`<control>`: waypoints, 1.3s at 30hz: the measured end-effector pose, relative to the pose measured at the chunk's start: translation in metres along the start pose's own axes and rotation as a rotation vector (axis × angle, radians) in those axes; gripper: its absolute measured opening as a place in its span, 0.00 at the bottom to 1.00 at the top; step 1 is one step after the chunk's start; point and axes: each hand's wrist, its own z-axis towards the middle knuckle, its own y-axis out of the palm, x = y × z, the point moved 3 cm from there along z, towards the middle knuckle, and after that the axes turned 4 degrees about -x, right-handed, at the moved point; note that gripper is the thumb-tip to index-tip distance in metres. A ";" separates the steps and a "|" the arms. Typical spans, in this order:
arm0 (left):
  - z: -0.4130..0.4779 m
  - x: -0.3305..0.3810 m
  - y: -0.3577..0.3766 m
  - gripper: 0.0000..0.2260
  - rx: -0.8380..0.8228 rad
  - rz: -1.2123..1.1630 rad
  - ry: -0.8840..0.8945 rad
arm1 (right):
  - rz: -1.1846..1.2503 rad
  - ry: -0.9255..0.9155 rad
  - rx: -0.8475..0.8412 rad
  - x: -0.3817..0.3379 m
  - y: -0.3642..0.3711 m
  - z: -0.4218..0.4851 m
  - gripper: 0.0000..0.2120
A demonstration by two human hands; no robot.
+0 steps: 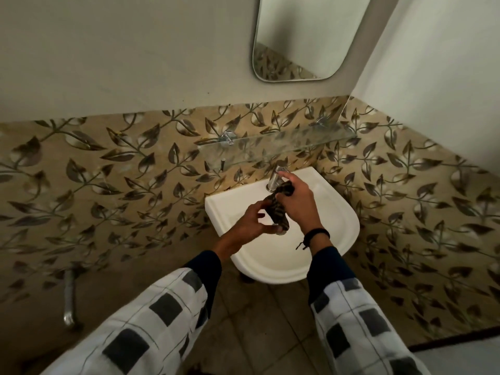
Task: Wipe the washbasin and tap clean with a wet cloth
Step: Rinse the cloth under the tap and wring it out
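Wall mirror — glass shelf below

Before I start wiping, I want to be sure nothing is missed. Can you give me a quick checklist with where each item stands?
1. Cloth in hand: ok. The right hand grips the cloth and the left hand pinches its lower end.
2. Cloth over the washbasin: ok, so drips should land in the bowl.
3. Cloth wet: cannot tell.
4. Cloth opened out for wiping: not ok. It is twisted into a tight roll.
5. Tap within reach: ok. A right fingertip is at its top.
6. Water off: cannot tell. No stream shows, but the hands cover the spout area.
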 end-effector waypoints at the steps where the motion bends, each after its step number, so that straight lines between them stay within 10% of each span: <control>1: -0.002 -0.002 0.008 0.36 -0.002 0.074 0.042 | 0.088 0.047 0.015 0.001 -0.003 0.003 0.25; 8: -0.001 0.007 0.021 0.07 0.274 0.131 0.209 | 0.595 0.362 -0.056 0.010 -0.007 0.014 0.21; 16: 0.014 0.029 0.005 0.05 0.364 -0.156 0.035 | 0.941 0.421 -0.103 0.027 0.007 0.010 0.16; 29: 0.019 0.023 0.000 0.09 0.114 -0.134 -0.029 | 0.220 0.319 -0.021 0.033 0.031 0.011 0.05; 39: 0.023 0.020 -0.019 0.12 0.251 -0.299 -0.086 | 0.490 0.323 -0.076 0.022 0.030 0.012 0.06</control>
